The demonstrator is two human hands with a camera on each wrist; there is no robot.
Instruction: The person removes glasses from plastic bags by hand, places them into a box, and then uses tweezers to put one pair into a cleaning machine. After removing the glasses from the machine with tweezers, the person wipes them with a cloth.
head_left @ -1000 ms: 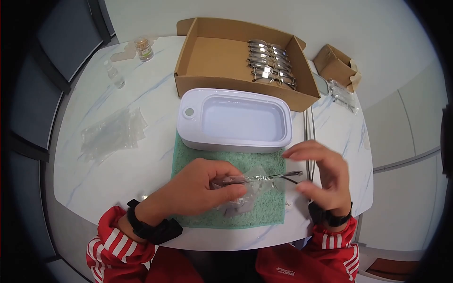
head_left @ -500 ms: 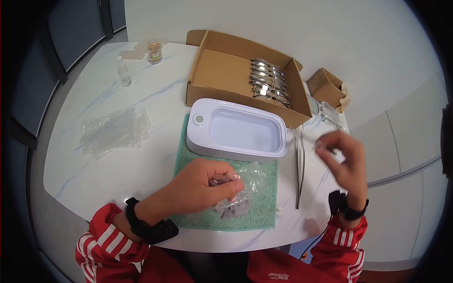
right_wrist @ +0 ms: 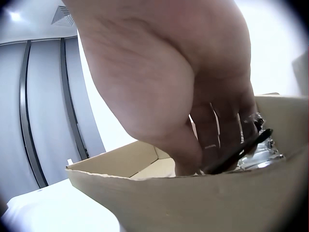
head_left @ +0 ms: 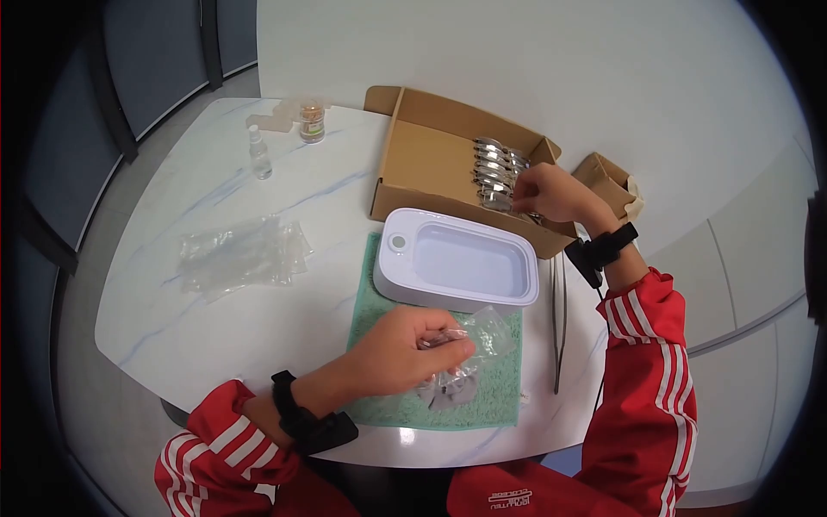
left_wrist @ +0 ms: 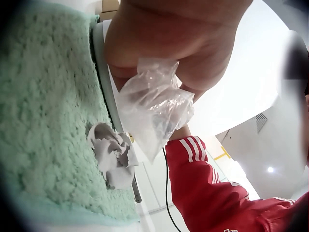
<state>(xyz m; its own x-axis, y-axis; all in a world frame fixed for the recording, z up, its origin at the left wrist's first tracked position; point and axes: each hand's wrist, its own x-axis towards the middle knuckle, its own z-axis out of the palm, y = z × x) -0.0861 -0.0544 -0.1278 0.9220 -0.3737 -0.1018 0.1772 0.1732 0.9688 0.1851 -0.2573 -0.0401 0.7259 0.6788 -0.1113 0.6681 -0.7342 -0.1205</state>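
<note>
Over the green towel (head_left: 366,302), my left hand (head_left: 396,349) grips a crumpled clear plastic bag (head_left: 491,332), whose loose end sticks out past the thumb. Below it on the towel lies a crumpled grey cloth (left_wrist: 116,164). My right hand (head_left: 556,194) reaches over the near right wall of the cardboard box (head_left: 418,146), fingers bent down beside a row of several eyeglasses (head_left: 491,164). In the right wrist view its fingers pinch a pair of eyeglasses (right_wrist: 241,151), with a dark temple showing; the rest is hidden behind the hand and box wall.
Between the hands and box stands a white oblong tub (head_left: 392,271) with a round button. Flat clear bags (head_left: 241,258) lie left; a spray bottle (head_left: 260,155) and a jar (head_left: 312,125) stand behind. Long metal tweezers (head_left: 558,345) and a small carton (head_left: 603,181) are right.
My right hand has left the bag with the eyeglasses, swung right, then forward into the box. My left hand still grips the bag. The head view has shifted.
</note>
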